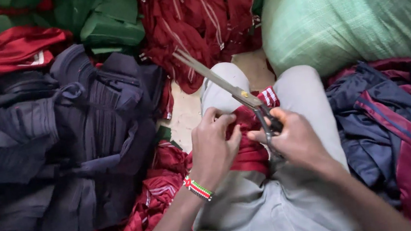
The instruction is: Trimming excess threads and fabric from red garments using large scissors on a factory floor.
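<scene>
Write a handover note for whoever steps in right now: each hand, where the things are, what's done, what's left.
Left hand: pinching the maroon fabric piece on the lap.
Right hand: gripping the scissors, blades shut and pointing up and away.
Around: navy garment pile to the left, green sack ahead on the right, maroon-and-navy garments to the right.
Done: no cut visible on the piece.
Left: cannot tell how many garments remain unworked.

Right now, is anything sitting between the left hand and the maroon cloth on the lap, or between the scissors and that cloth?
Nothing visible. The left hand already grips the maroon cloth directly, on the lap. The right hand holds the scissors by the handles just above the cloth, blades pointing up and away over the knees.
</scene>
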